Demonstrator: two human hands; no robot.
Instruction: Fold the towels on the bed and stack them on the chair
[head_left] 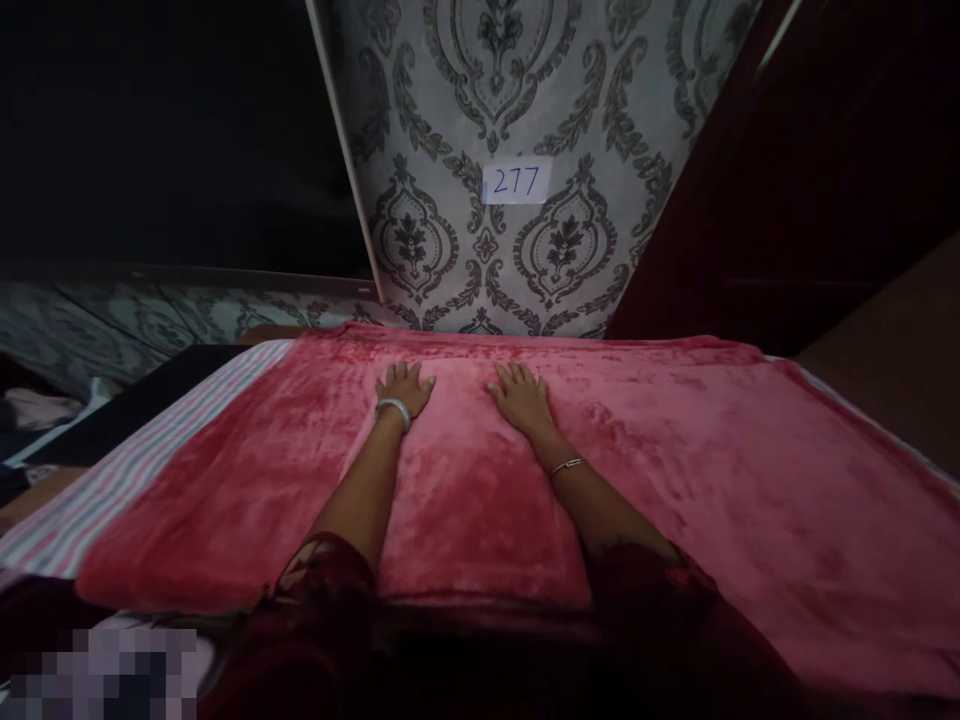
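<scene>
Both hands lie open and flat, gripping nothing, left hand point(405, 387) and right hand point(521, 395) side by side on the red fleece blanket point(675, 470) near the bed's far edge; smoothing works best with even outward palm strokes.

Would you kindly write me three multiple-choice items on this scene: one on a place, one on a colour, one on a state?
1. Where does the paper label hang?
A. on the wallpaper
B. on the blanket
C. on the floor

2. What colour is the blanket?
A. green
B. red-pink
C. yellow

3. How do the left hand and right hand lie?
A. clenched in fists
B. raised in the air
C. flat, palms down

Key: 1 A, it sits on the patterned wall; 2 B, plush red-pink; 3 C, fingers spread on the fabric.
</scene>
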